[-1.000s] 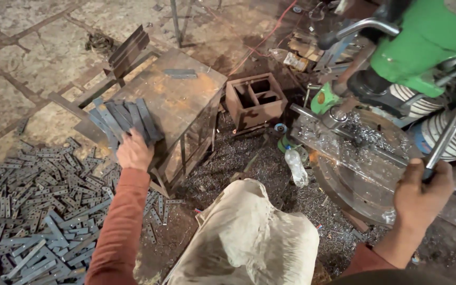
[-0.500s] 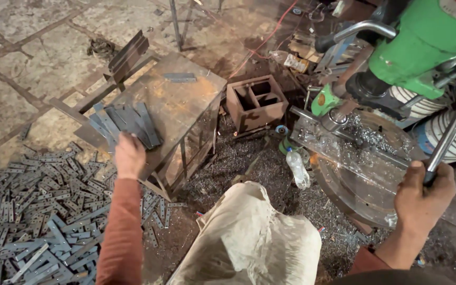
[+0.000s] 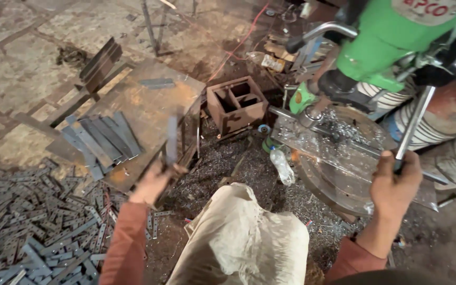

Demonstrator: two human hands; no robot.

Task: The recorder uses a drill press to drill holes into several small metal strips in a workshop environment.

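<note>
lifted now, where a moment ago the left hand (image 3: 151,182) lay on the fanned stack of strips (image 3: 101,140): it has pulled back with one flat metal strip (image 3: 171,141), grip clamped on its lower end. the strip stands nearly upright, long axis running twelve to six, free end at twelve, blurred, just above the rusty desk (image 3: 149,103) edge. at three o'clock the right hand (image 3: 394,182) is wrapped tight round the feed lever (image 3: 412,124) of the green drill press (image 3: 397,42). risk as i judge it: gripped only at one end, the strip could swing or slip onto the shavings-strewn floor (image 3: 228,158). loose strips (image 3: 22,221) pile at eight.
</note>
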